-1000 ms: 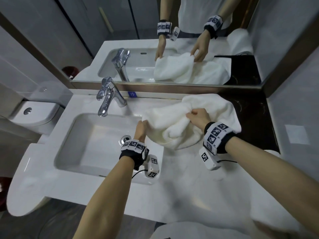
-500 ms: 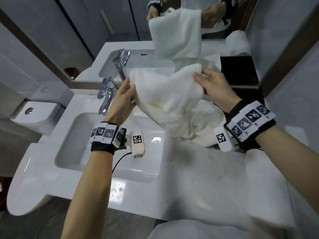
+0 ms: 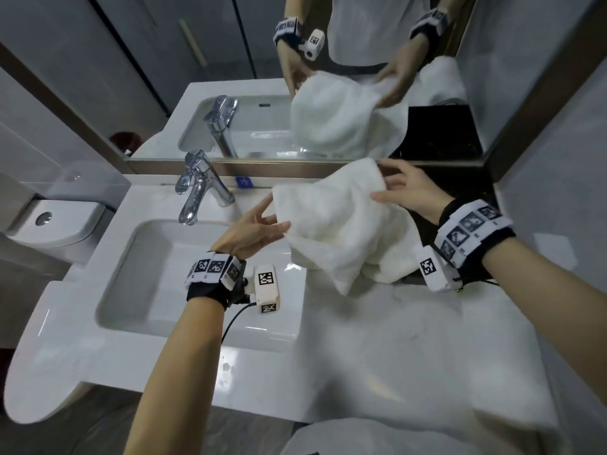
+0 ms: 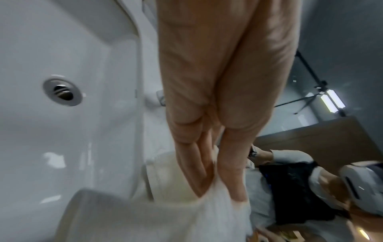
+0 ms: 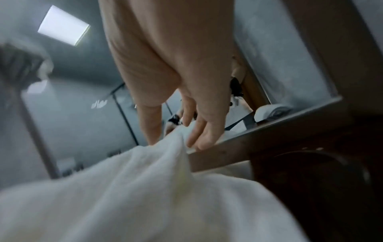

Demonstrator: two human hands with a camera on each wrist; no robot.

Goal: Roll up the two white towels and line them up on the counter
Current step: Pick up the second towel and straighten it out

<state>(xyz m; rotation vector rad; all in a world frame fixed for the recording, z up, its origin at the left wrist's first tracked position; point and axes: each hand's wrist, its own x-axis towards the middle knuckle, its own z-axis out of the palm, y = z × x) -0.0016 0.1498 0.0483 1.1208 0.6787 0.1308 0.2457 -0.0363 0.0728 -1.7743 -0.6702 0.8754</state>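
Note:
One white towel [image 3: 338,224] hangs in the air between my hands, right of the sink, with its lower end sagging onto the counter [image 3: 377,339]. My left hand [image 3: 279,221] pinches its left edge; the left wrist view shows thumb and fingers of that left hand [image 4: 215,188] closed on the towel [image 4: 165,221]. My right hand [image 3: 381,188] pinches the upper right corner near the mirror; in the right wrist view this right hand [image 5: 178,139] nips the towel [image 5: 145,196]. A second white towel [image 3: 492,349] lies blurred at the counter's front right.
The sink basin [image 3: 164,274] and chrome faucet [image 3: 197,188] are left of the towel. The mirror [image 3: 328,93] runs along the back. A dark tray [image 3: 466,188] sits at the back right corner. A toilet [image 3: 56,221] stands at the far left.
The towel lay heaped on the counter under both hands, then was lifted. It is now held spread between them, a little lower than half a second ago.

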